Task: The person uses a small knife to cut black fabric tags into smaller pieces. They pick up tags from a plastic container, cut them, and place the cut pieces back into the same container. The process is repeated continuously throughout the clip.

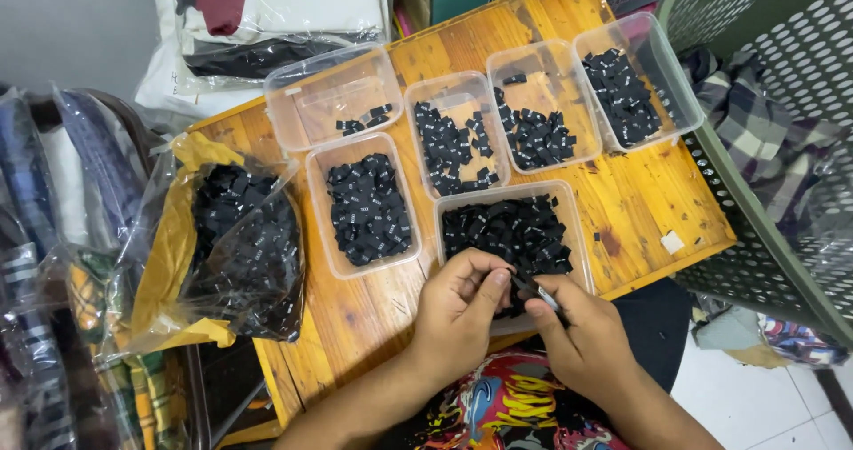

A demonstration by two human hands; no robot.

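- Your right hand is pinched shut on a small black tag, thumb and forefinger holding it with something thin and silvery, perhaps tweezers; which, you can't tell from here.
- Your left hand closes on the same tag from the other side, fingertips meeting your right just above the near edge of the table.
- That tag is tiny, flat, dark and mostly hidden by your fingers; it sits over the nearest clear tub, which is heaped with identical black tags.
- Risk, as a judgement: a loose pinch could drop the tag back into that heap, where it would be lost among lookalikes.
- Five more clear tubs stand beyond, close together, so a stray flick could land a tag in the wrong one.
- Left of them, the open plastic bag of tags slumps at the table edge; a nudge of your forearm could spill it.
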